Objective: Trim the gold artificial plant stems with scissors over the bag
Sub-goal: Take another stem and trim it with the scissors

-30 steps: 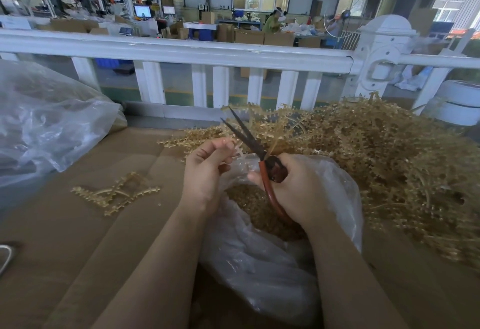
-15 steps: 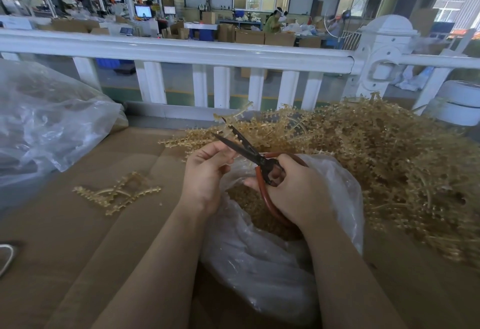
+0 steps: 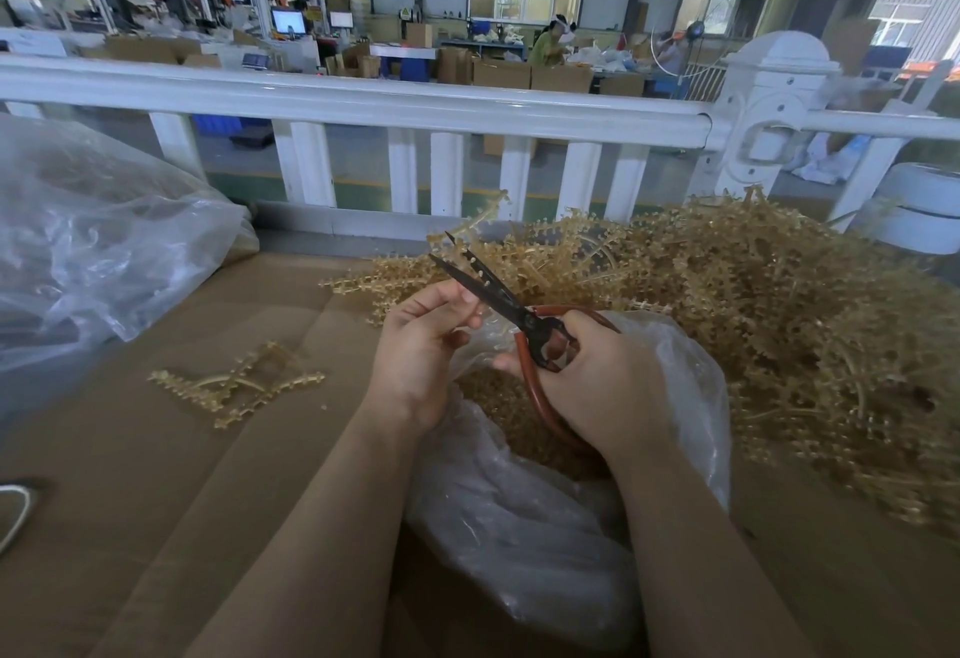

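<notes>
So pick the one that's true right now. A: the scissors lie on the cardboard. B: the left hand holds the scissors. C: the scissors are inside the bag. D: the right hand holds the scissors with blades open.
D: the right hand grips the red handles of the scissors, blades parted above the bag.

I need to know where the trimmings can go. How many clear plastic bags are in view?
2. One bag lies open under the hands, holding gold trimmings. A larger bag sits at far left on the cardboard. Others may be hidden behind the gold pile.
</notes>
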{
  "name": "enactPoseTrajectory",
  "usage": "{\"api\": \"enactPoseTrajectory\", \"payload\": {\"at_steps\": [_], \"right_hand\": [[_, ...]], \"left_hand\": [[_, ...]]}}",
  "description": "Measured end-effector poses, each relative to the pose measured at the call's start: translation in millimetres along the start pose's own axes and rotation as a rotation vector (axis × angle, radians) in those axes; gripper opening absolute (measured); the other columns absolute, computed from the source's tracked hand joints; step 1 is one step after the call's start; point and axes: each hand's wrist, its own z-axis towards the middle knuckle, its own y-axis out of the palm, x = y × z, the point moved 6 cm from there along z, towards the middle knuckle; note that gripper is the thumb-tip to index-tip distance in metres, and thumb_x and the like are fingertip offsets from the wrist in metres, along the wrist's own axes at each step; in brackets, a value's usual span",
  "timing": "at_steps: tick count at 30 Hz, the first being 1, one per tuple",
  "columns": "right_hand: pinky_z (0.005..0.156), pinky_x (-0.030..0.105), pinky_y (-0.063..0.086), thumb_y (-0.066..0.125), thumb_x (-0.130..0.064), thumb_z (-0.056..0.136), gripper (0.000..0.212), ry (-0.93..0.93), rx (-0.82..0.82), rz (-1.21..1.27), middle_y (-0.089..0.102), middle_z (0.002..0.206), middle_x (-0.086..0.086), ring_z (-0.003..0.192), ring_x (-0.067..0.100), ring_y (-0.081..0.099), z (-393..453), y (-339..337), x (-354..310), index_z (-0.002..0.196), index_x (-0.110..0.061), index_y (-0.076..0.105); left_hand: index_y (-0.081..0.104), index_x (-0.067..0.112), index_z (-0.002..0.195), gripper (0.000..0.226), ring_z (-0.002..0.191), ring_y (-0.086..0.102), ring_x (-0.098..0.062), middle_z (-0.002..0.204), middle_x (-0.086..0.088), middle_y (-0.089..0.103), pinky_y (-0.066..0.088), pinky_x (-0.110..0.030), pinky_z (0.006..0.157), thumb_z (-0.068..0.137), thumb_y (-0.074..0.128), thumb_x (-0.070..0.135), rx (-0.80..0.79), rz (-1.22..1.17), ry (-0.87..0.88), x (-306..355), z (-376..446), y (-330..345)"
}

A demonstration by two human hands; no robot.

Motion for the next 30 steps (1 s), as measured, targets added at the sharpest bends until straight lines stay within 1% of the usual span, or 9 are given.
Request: {"api": "enactPoseTrajectory", "payload": {"at_steps": [2,5,9,12,15,20,24,28,30], "right_hand": [[0.063,0.024,0.054,0.053,-0.089,0.07,0.061,0.0,-0.006,0.005,0.064,0.07,-0.016,0.066,0.001,0.059,-0.6,0.8,0.3,0.084,-0.031,0.065],[0.063,0.022,0.053,0.055,-0.088,0.071,0.058,-0.009,0.008,0.021,0.064,0.071,-0.016,0.067,0.001,0.06,-1.1,0.2,-0.5,0.085,-0.033,0.065],[0.062,0.022,0.053,0.057,-0.087,0.072,0.057,-0.011,0.011,0.016,0.064,0.07,-0.016,0.066,0.001,0.06,-1.0,0.6,0.5,0.082,-0.031,0.064],[0.062,0.018,0.051,0.059,-0.086,0.071,0.057,-0.008,0.008,0.015,0.064,0.07,-0.016,0.067,0.0,0.059,-0.1,1.3,2.1,0.082,-0.03,0.065],[0.06,0.008,0.045,0.061,-0.085,0.07,0.054,-0.005,-0.001,0.039,0.063,0.069,-0.018,0.068,-0.004,0.058,0.2,1.5,2.0,0.082,-0.033,0.066],[0.058,0.004,0.038,0.06,-0.086,0.07,0.051,0.009,-0.019,0.06,0.061,0.07,-0.022,0.068,-0.011,0.055,-0.3,0.8,-0.1,0.084,-0.038,0.062],[0.061,0.004,0.035,0.052,-0.09,0.068,0.058,0.01,-0.016,0.063,0.059,0.071,-0.026,0.068,-0.012,0.052,-1.2,-1.8,-1.7,0.088,-0.037,0.061],[0.062,0.013,0.046,0.052,-0.09,0.067,0.066,0.017,-0.004,0.05,0.063,0.073,-0.02,0.07,-0.002,0.058,0.3,-2.4,0.6,0.087,-0.028,0.066],[0.06,0.017,0.048,0.054,-0.089,0.068,0.065,0.013,0.012,0.02,0.062,0.07,-0.018,0.068,-0.001,0.058,1.0,-4.8,0.1,0.084,-0.027,0.066]], "left_hand": [[0.067,0.015,0.073,0.027,0.06,0.052,-0.005,0.063,0.004,0.059,0.038,-0.023,0.065,0.091,0.056,0.0,-0.012,-0.013,-0.005,-0.3,0.0,0.1],[0.068,0.015,0.074,0.02,0.06,0.053,-0.004,0.064,0.005,0.06,0.038,-0.023,0.066,0.088,0.059,0.004,-0.027,-0.011,-0.005,0.3,-0.8,0.3],[0.071,0.019,0.068,0.03,0.06,0.052,-0.004,0.064,0.006,0.059,0.037,-0.023,0.065,0.09,0.058,0.004,-0.032,-0.007,-0.01,-0.2,-0.8,0.4],[0.069,0.016,0.074,0.02,0.061,0.052,-0.005,0.065,0.005,0.06,0.037,-0.024,0.066,0.088,0.06,0.006,-0.022,0.001,-0.005,0.0,-0.6,0.2],[0.068,0.016,0.076,0.004,0.062,0.052,-0.005,0.065,0.005,0.06,0.037,-0.024,0.067,0.078,0.065,0.016,-0.024,-0.007,-0.009,-0.1,-1.0,-0.6],[0.067,0.014,0.077,0.004,0.063,0.052,-0.005,0.066,0.005,0.059,0.037,-0.024,0.066,0.08,0.065,0.014,-0.032,0.003,-0.008,0.1,-0.9,-0.3],[0.065,0.012,0.075,0.021,0.064,0.049,-0.008,0.067,0.001,0.058,0.037,-0.023,0.066,0.092,0.057,0.003,-0.056,0.047,-0.007,0.1,-1.7,3.2],[0.062,0.009,0.078,0.017,0.065,0.049,-0.009,0.068,0.002,0.059,0.035,-0.028,0.069,0.092,0.057,0.001,-0.069,0.093,0.027,1.8,-1.9,5.2],[0.061,0.009,0.077,0.016,0.066,0.048,-0.009,0.07,-0.001,0.057,0.034,-0.028,0.069,0.091,0.058,0.002,-0.069,0.109,0.045,2.5,-1.8,4.5]]}}
